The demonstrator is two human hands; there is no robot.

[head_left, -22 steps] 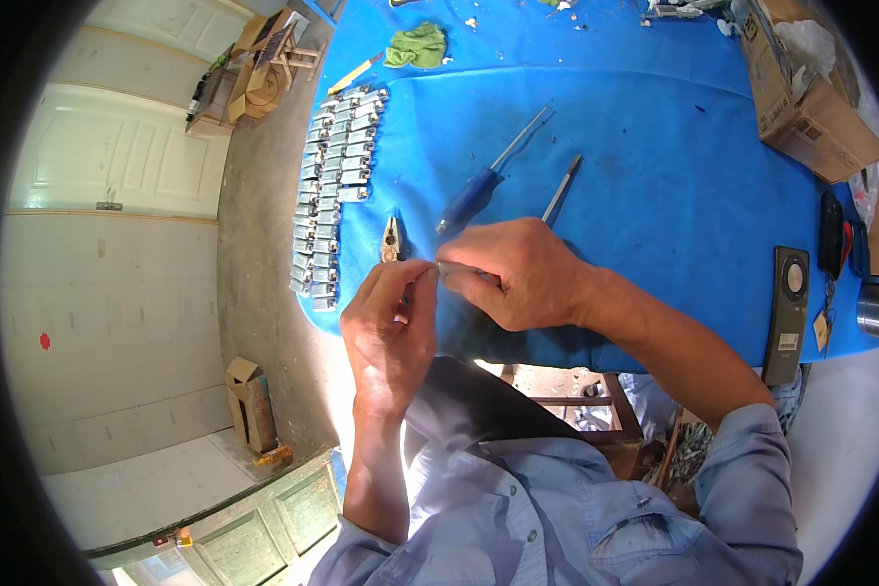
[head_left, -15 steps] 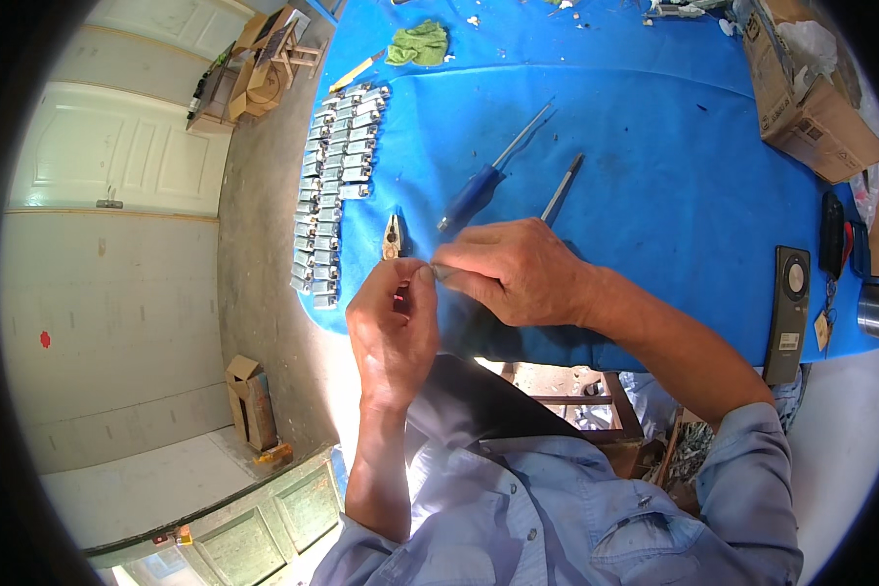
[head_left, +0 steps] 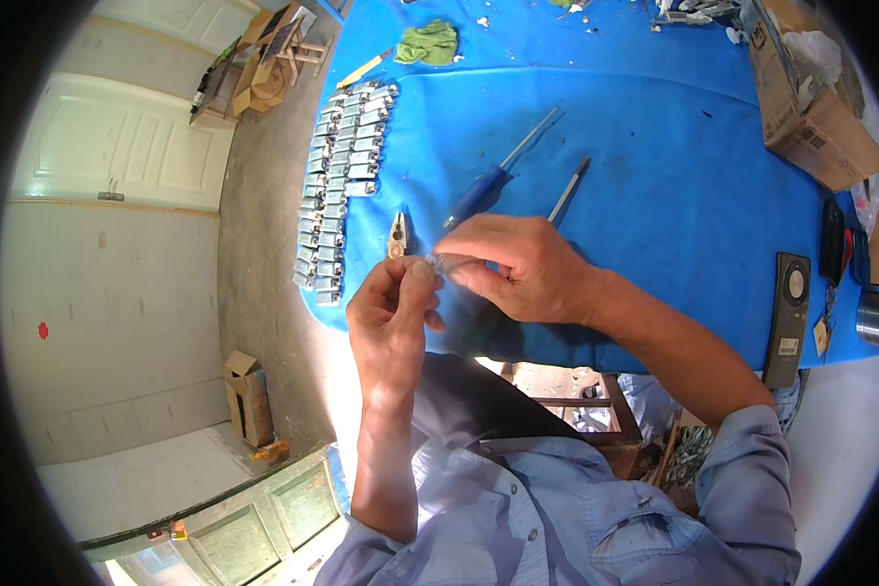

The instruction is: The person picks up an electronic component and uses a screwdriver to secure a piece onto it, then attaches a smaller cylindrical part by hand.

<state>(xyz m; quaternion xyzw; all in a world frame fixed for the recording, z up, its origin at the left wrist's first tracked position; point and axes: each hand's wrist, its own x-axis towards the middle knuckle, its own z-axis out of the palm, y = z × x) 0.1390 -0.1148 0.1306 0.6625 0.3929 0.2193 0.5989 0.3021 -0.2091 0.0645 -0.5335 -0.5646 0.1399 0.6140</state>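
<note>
Above the near edge of the blue-covered table, my left hand [head_left: 388, 317] pinches a small shiny greyish piece [head_left: 441, 264] between thumb and fingers. From the right, my right hand [head_left: 532, 269] closes its thumb and forefinger on the same piece; its exact kind is too small to make out. Just beyond my left hand lies a pair of pliers [head_left: 397, 234], its handles hidden by the hand. A blue-handled screwdriver [head_left: 476, 198] and a second thin metal-shafted tool [head_left: 568, 190] rest beyond my right hand, which covers the latter's near end.
Several small metal parts [head_left: 334, 195] stand in rows along the table's left edge. Farther back are a yellow-handled tool [head_left: 363, 68] and a green cloth [head_left: 427, 44]. At the right sit a cardboard box [head_left: 820, 142], a dark flat device [head_left: 786, 317], keys [head_left: 828, 303] and a metal cup [head_left: 876, 317].
The fingers of both hands have shifted slightly around the small piece, and more of it shows between them. My left fingers have loosened a little. The view has moved slightly.
</note>
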